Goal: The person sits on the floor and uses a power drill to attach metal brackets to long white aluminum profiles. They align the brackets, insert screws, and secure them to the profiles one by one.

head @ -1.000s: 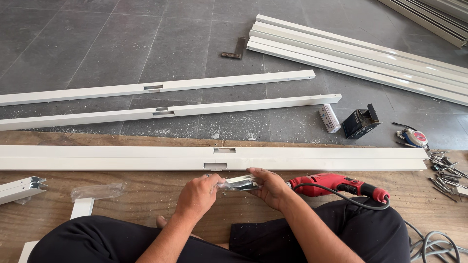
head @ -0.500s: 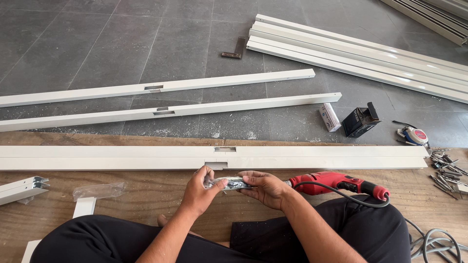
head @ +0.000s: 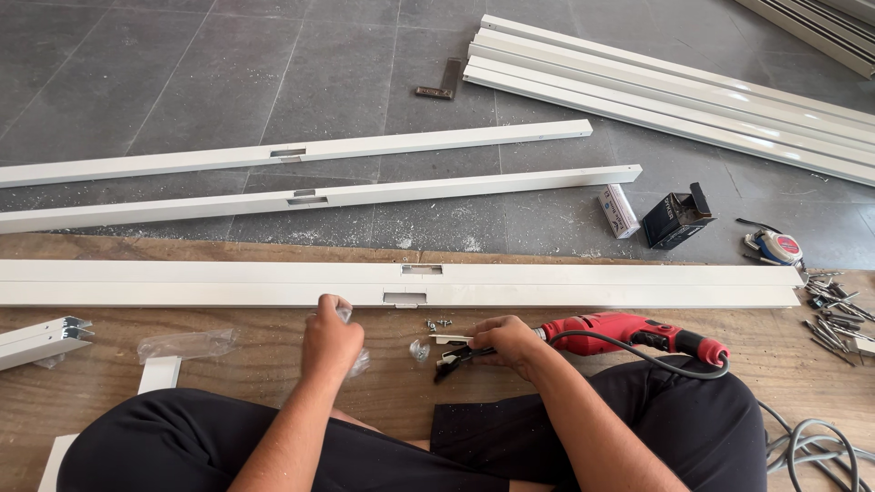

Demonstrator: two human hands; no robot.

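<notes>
The long white aluminium profile lies across the wooden board. The red electric drill rests beside the right hand, which pinches a small black-and-white latch part. The left hand is closed on a clear plastic bag. The 3 or so loose screws could roll off if knocked.

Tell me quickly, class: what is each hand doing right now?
Left hand: closed around a crumpled clear plastic bag.
Right hand: closed on a small metal lock part, just above the wooden board.
</notes>
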